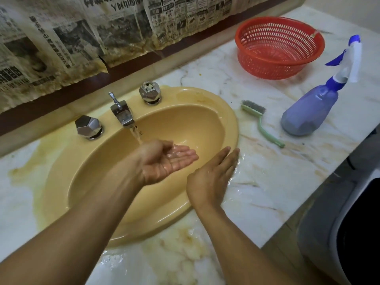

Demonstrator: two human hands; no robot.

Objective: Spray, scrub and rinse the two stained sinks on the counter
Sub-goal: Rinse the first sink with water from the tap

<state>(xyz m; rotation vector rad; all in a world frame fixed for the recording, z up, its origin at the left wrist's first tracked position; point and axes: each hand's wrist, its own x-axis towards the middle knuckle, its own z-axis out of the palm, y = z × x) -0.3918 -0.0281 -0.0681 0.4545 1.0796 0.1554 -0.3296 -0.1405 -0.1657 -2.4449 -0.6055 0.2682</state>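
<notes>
A: Stained marble table (277, 182), cut off on our left.
B: Glossy yellow oval sink (195, 120) sunk in it; our left grip (166, 161) cups tap water (137, 136), open-palmed; right grip (211, 177) flat on the rim.

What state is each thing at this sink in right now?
Faucet: running.
Sink: taking water, yellowish staining round its rim.
Left hand: open, palm up, cupped under the stream.
Right hand: open, fingers straight, at the sink's right rim.
Brush: lying on the counter, untouched.
Spray bottle: upright on the counter.
Red basket: upright, nothing visible inside.
</notes>
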